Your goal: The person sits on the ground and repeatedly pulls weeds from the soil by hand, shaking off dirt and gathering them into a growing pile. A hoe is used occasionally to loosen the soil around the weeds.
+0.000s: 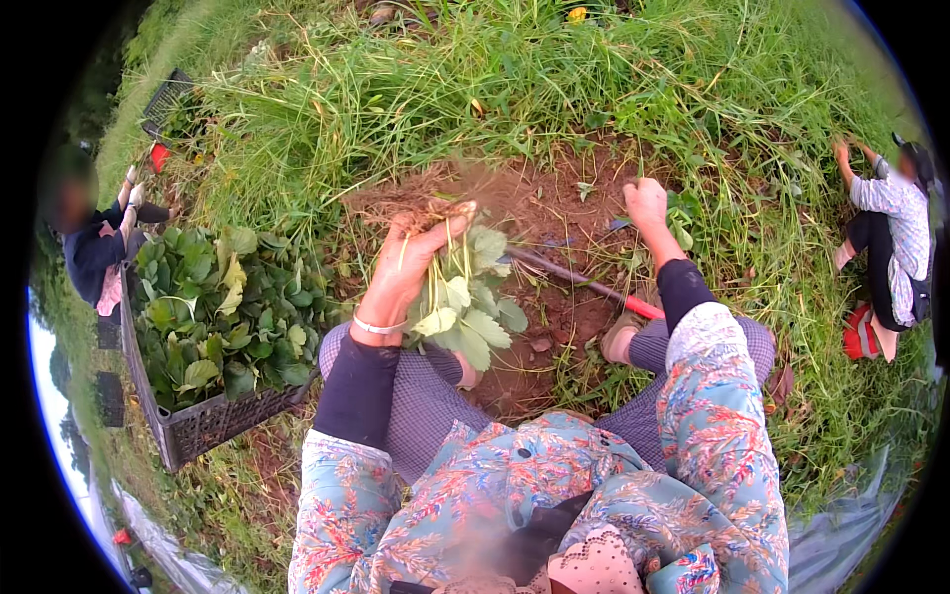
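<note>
My left hand is closed round several strawberry-like plants; their roots stick out above the fist and the leaves hang down. To the right, my right hand is a fist at the edge of the grass, and a thin stem or grass blade rises from it; whether it grips this I cannot tell. Between my feet and the hands lies a hand tool with a dark metal shaft and a red handle on bare reddish soil. Its far end is hidden by the leaves in my left hand.
A black plastic crate heaped with leafy plants stands at my left. Beyond it crouches a person near another crate. Another person sits at the right among weeds. Tall grass borders the soil ahead. Plastic sheeting lies lower right.
</note>
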Action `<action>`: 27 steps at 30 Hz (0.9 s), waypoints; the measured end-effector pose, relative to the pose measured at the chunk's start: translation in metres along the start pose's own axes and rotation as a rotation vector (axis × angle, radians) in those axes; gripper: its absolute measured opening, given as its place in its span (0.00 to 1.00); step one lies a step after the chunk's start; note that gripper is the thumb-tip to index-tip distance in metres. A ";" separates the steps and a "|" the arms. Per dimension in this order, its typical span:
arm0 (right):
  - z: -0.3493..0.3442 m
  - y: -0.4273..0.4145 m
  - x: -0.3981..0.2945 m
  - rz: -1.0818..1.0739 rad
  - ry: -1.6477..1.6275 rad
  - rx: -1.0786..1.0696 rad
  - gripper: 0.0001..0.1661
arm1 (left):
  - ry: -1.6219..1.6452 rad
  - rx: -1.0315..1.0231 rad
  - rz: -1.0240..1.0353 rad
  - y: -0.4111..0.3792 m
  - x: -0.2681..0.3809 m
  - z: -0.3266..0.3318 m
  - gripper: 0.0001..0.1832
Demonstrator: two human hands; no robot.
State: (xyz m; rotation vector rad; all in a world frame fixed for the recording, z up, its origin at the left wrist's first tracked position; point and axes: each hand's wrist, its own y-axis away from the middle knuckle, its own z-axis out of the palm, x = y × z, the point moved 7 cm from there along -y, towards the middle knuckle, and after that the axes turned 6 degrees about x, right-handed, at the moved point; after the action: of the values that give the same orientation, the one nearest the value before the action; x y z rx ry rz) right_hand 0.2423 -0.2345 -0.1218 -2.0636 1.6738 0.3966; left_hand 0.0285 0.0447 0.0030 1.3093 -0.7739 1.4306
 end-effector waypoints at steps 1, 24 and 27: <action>0.006 0.006 0.026 -0.018 -0.007 -0.045 0.17 | 0.064 0.007 -0.030 0.000 0.003 -0.002 0.15; -0.108 0.080 -0.233 -1.004 -0.223 -0.076 0.13 | 0.272 -0.309 -0.213 -0.005 -0.018 0.017 0.17; -0.105 0.081 -0.230 -1.004 -0.160 -0.091 0.07 | 0.298 -0.275 -0.189 -0.008 -0.018 0.011 0.16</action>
State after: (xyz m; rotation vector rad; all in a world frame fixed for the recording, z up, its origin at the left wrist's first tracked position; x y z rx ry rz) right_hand 0.1063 -0.1071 0.0677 -2.5298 0.3937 0.2700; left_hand 0.0377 0.0327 -0.0134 0.9077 -0.6048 1.2792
